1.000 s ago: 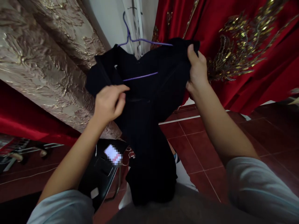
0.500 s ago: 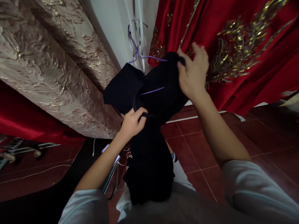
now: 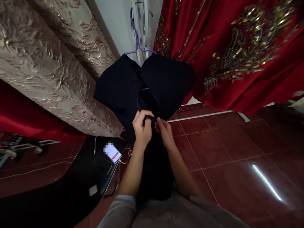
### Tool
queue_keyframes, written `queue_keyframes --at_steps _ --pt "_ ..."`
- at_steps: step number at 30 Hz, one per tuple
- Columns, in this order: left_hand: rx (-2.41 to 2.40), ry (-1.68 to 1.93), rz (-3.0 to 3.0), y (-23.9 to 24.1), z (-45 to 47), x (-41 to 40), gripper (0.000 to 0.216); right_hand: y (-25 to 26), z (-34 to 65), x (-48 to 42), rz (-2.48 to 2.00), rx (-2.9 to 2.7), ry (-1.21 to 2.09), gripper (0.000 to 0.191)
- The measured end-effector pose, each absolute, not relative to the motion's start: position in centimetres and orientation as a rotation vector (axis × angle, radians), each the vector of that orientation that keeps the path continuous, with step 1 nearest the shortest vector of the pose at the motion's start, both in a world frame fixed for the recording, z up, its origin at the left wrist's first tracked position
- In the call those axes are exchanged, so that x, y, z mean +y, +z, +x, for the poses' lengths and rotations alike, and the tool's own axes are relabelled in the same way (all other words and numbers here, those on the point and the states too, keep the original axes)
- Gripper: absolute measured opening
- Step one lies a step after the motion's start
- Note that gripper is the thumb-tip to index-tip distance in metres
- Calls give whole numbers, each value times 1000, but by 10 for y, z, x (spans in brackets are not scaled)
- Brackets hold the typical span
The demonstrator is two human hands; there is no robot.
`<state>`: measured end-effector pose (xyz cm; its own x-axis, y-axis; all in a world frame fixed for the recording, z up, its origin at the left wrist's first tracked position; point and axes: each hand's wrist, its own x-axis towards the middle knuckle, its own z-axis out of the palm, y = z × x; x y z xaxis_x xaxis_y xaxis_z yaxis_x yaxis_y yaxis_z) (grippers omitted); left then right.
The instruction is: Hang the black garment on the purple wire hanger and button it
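Observation:
A dark navy garment (image 3: 163, 82) hangs on a purple wire hanger (image 3: 137, 41) in front of me, its lower part trailing down to my lap. My left hand (image 3: 142, 128) is closed, pinching a fold of the garment at its front opening. Right beside it, my right hand (image 3: 163, 133) is also closed on the same dark fabric, fingertips almost touching the left hand's. Both hands meet below the hanger's crossbar.
A gold brocade drape (image 3: 47, 69) hangs at the left and a red gold-sequinned fabric (image 3: 237, 47) at the right. A phone (image 3: 113, 153) lies on a black seat (image 3: 78, 186) at lower left. Red floor tiles (image 3: 237, 152) spread to the right.
My right hand has let go of the garment's upper right shoulder and dropped to join the left hand at the front. The garment now hangs spread on the hanger.

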<state>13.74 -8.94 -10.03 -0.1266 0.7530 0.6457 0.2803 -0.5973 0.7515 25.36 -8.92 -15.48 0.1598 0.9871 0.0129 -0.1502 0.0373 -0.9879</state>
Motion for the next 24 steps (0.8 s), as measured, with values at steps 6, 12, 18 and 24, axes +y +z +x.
queue_keyframes --at_steps 6,12,18,24 --pt "1131 1726 1463 -115 153 -111 16 -153 241 -93 -1025 -995 1257 39" --pt "1018 1659 1409 -137 144 -106 62 -142 244 -105 -1037 -1015 1281 45" --pt "1103 1414 1385 -156 123 -102 20 -139 249 -107 -1012 -1010 1218 32" --pt "1186 1490 1422 -156 120 -106 12 -147 247 -107 -1010 -1046 1211 27"
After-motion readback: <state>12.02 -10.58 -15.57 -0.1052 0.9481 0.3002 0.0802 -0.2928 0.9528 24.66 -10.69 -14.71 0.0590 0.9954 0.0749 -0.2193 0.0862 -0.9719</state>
